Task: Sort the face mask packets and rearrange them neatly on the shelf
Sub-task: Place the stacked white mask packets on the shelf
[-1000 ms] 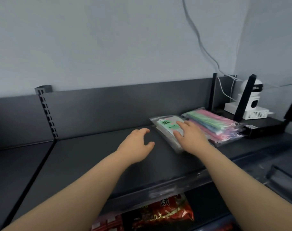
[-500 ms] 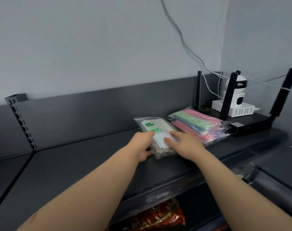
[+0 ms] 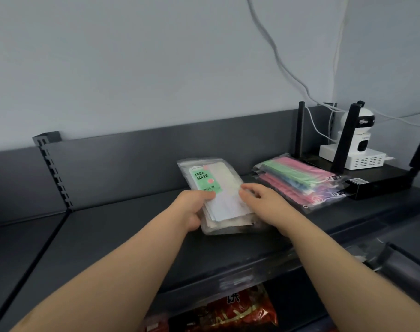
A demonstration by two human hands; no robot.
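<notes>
A stack of clear face mask packets (image 3: 218, 185), the top one with a green "FACE MASK" label, lies on the dark shelf (image 3: 122, 233). My left hand (image 3: 192, 208) grips the stack's near left edge, thumb on top. On the stack's right side rests my right hand (image 3: 261, 202), fingers curled over the top packet. To the right, apart from it, a second pile of packets with pink, green and blue masks (image 3: 302, 182) lies flat.
A black router with upright antennas (image 3: 376, 180) and a white camera on a white box (image 3: 357, 149) stand at the shelf's right end, cables running up the wall. Red snack bags (image 3: 230, 312) sit on the shelf below. A slotted upright (image 3: 53, 168) divides the back panel.
My left hand moved right from the bare shelf and took hold of the stack's left edge. My right hand shifted to its right side. The top packet has tilted up slightly.
</notes>
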